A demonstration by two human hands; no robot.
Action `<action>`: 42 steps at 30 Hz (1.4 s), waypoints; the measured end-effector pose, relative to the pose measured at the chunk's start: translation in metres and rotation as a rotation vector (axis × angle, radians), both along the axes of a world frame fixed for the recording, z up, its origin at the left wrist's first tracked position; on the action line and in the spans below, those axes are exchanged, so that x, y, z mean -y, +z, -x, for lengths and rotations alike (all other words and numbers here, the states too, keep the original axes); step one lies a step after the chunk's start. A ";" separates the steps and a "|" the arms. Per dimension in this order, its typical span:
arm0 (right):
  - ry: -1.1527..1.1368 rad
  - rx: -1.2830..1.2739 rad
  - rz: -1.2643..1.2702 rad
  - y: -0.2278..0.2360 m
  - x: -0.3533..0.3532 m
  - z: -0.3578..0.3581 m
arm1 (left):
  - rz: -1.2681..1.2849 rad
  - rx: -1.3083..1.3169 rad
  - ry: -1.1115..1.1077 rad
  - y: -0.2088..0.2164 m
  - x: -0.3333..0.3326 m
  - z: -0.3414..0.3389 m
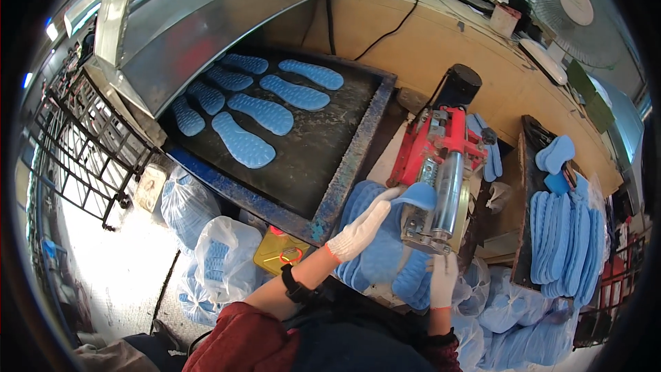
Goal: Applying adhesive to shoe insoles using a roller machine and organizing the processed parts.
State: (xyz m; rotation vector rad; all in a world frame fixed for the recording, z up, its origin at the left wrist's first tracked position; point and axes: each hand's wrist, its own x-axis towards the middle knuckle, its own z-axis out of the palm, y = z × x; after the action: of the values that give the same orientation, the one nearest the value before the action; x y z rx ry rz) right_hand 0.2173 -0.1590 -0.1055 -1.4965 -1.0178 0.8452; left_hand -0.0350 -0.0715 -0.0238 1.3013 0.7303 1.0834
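Note:
My left hand point(363, 233), in a white knit glove, reaches up beside the red roller machine point(441, 141). Its fingertips are closed on the near end of a blue insole point(418, 196), whose rounded end curves up against the machine's shiny metal roller point(449, 189). My right hand point(444, 281), also gloved, is at the roller's near end with fingers stretched upward; part of them is hidden by the machine. Below the machine and between my hands, a pile of blue insoles point(375, 258) overlaps loosely.
Several textured insoles lie on a dark tray with a worn blue rim point(323, 224), under a metal hood point(227, 0). At right, stacked insoles point(564, 234) stand on a board. Plastic bags of insoles point(224, 255) and a yellow can point(279, 251) sit below.

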 end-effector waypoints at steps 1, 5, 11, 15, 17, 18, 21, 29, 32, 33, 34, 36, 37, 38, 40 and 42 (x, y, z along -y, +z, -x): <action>0.120 0.153 0.059 -0.018 -0.003 0.001 | 0.001 0.000 0.003 0.002 0.008 0.004; 0.672 0.589 0.396 -0.020 -0.034 0.038 | 0.830 0.529 0.100 0.020 0.040 0.023; 0.257 0.710 0.194 -0.043 -0.037 0.090 | 0.632 0.819 0.561 0.016 0.001 0.051; 0.535 0.206 0.684 -0.031 -0.058 0.080 | 0.566 0.975 0.551 -0.015 -0.038 0.082; 0.479 0.318 0.548 -0.036 -0.050 0.081 | 0.630 0.999 0.607 -0.021 -0.049 0.086; 0.428 0.428 0.409 -0.040 -0.045 0.083 | 0.645 1.010 0.624 -0.023 -0.052 0.088; 0.310 0.814 0.240 -0.026 -0.035 0.105 | 0.592 0.996 0.532 -0.034 -0.057 0.098; 0.209 0.325 0.135 -0.021 -0.046 0.097 | 0.071 0.009 0.974 0.032 0.001 0.100; 0.142 -0.114 0.173 -0.004 -0.030 0.074 | -0.034 0.041 0.952 0.038 0.021 0.106; 0.081 -0.327 0.147 -0.002 -0.024 0.059 | -0.076 0.025 0.937 0.035 0.027 0.112; 0.057 -0.246 0.128 0.015 -0.018 0.044 | -0.054 0.032 0.942 0.040 0.032 0.109; -0.078 0.158 -0.086 0.039 -0.016 0.016 | -0.071 0.015 0.923 0.044 0.039 0.108; -0.117 0.369 -0.136 0.052 -0.017 -0.001 | -0.062 0.019 0.899 0.044 0.034 0.099; -0.174 0.594 -0.157 0.064 -0.024 -0.014 | -0.098 0.077 0.806 0.048 0.030 0.086; -0.158 0.870 -0.391 0.103 -0.036 -0.023 | -0.164 0.201 0.674 0.062 0.032 0.065; -0.128 1.054 -0.430 0.128 -0.051 -0.028 | -0.185 0.324 0.422 0.077 0.023 0.030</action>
State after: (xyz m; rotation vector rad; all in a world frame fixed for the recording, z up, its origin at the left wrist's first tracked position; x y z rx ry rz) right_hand 0.2451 -0.1077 0.0228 -1.5819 -1.6870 -0.3427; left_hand -0.0647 -0.0944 0.0536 1.1087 0.6852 1.6924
